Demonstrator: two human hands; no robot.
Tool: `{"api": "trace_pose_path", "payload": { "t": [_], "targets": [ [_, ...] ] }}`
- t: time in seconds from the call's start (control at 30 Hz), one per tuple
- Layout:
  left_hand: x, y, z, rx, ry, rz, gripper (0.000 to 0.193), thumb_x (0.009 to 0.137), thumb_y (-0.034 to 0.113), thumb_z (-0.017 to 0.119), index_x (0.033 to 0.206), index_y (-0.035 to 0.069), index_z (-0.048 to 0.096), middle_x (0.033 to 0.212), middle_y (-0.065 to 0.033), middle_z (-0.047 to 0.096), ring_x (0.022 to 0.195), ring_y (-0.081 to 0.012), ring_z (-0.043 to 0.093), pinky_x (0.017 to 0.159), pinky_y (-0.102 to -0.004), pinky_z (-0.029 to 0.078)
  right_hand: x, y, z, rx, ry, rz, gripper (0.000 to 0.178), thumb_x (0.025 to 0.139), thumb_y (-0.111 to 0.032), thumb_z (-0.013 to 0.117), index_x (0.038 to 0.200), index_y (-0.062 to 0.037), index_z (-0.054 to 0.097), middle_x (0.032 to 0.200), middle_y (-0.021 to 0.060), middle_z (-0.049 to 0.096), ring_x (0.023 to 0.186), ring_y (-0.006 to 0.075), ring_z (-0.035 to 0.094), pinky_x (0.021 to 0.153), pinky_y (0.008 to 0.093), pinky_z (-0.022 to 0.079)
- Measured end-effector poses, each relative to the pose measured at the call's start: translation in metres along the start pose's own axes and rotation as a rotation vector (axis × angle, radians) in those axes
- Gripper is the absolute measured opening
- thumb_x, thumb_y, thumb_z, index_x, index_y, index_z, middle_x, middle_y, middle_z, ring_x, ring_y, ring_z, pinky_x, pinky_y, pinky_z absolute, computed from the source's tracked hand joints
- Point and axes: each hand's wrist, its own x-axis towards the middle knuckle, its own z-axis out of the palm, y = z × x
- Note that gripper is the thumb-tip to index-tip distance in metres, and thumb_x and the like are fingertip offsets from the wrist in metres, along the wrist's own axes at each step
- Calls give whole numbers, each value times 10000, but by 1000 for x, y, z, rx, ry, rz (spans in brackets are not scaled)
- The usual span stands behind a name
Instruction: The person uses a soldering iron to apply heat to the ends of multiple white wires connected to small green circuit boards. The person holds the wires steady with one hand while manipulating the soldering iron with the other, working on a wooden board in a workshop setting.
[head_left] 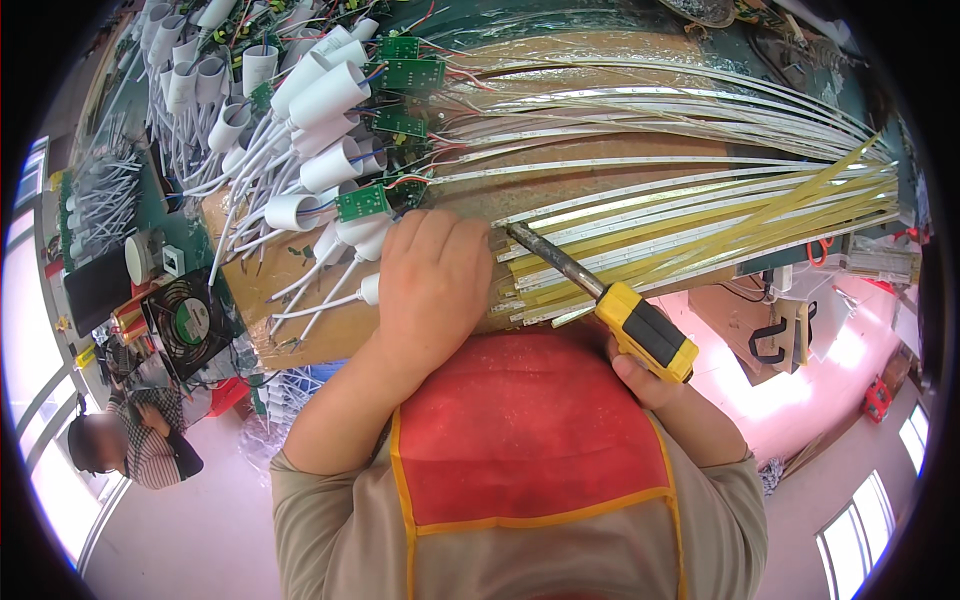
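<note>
My left hand [435, 283] is curled palm-down at the near edge of the work surface, its fingertips hidden. What it holds, if anything, does not show. Just beyond it are a green circuit board [362, 203] and white plastic cups [292, 211] with white cables. My right hand [643, 381] grips a yellow-and-black soldering iron [650, 332], whose dark metal barrel slants up and left. Its tip is close to the left ends of the white and yellow LED strips [600, 225], right of my left hand. Contact there is unclear.
Many white cups with boards and cables are heaped at the far left on brown cardboard [290, 338]. Farther strips [640, 105] fan rightward, wired to boards. A black fan [188, 325] stands left. Another person [140, 440] is at the lower left.
</note>
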Motion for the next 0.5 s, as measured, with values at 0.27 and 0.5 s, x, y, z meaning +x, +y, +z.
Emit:
{"api": "trace_pose_path", "payload": {
  "t": [0.27, 0.5],
  "targets": [
    [1, 0, -1, 8, -5, -5, 177, 743, -7, 690, 906, 53, 653, 841, -110, 606, 770, -303, 586, 688, -401, 482, 3, -3, 0, 8, -11, 16, 167, 860, -128, 695, 930, -6, 606, 807, 92, 582, 723, 223, 557, 661, 328, 443],
    [1, 0, 1, -6, -3, 7, 174, 745, -3, 690, 905, 55, 652, 831, -108, 600, 760, -302, 577, 683, -401, 475, 2, -4, -5, 9, 63, -14, 196, 849, -204, 698, 826, -35, 602, 732, 87, 565, 658, 242, 551, 597, 345, 423]
  ]
}}
